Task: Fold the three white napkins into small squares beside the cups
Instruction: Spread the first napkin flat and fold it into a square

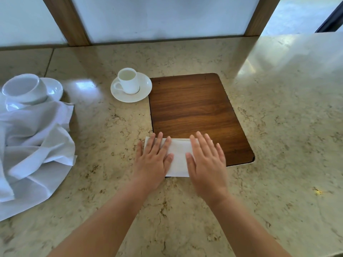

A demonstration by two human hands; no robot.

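Note:
A white napkin [178, 157], folded into a small rectangle, lies flat at the near edge of a wooden board [194, 110]. My left hand [154, 160] rests palm-down on its left part, fingers spread. My right hand [207, 160] presses flat on its right part and hides that end. A heap of loose white napkins [35, 145] lies crumpled at the far left. A small white cup [128, 81] stands upright on a saucer [144, 89] beyond the board's left corner. A larger white cup [24, 89] tilts on saucers at the left, touching the heap.
The counter [278, 127] is beige marble. Frosted panels with wooden posts [68, 21] run along its far edge. The counter's right end [315, 38] drops off at the upper right.

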